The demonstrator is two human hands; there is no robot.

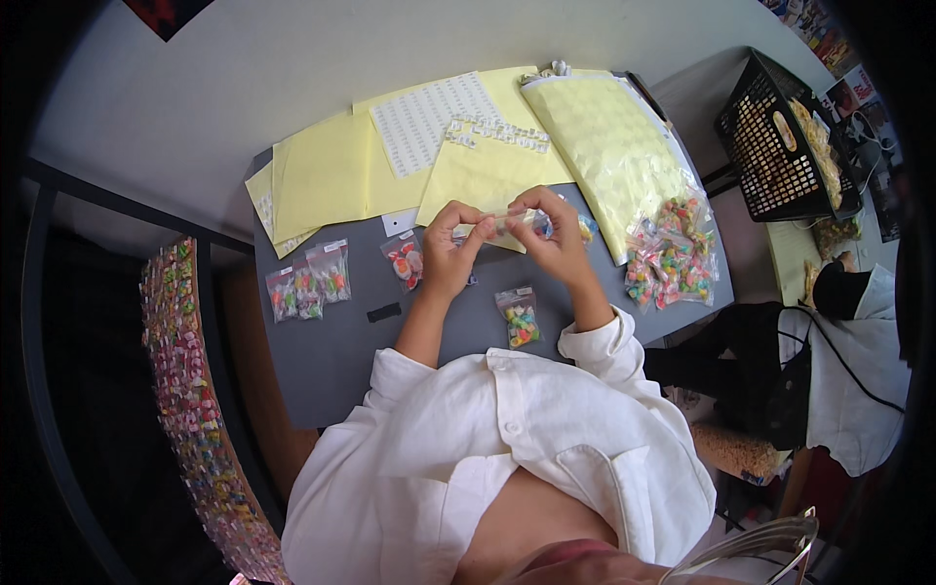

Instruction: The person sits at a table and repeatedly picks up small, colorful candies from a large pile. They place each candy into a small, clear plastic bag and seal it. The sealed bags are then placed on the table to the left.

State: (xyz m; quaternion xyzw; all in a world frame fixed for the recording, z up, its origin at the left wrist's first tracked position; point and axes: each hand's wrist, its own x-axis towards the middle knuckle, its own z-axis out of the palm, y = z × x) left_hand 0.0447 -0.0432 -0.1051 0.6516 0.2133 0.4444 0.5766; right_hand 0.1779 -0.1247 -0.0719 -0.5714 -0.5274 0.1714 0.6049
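Note:
My left hand and my right hand pinch the top edge of a small clear plastic bag between thumbs and forefingers, above the grey table. What the bag holds is mostly hidden by the fingers. Behind the hands lie more colourful small bags, partly covered. A zip bag of red and white pieces rests beside my left hand. Closer to my body is a labelled bag of multicoloured pieces. Several similar packed bags lie in a group at the left.
Yellow backing sheets and a white label sheet cover the far side. Loose labels stick to one sheet. A large plastic-covered yellow pack and a heap of filled bags lie right. Beyond are a black basket and another person.

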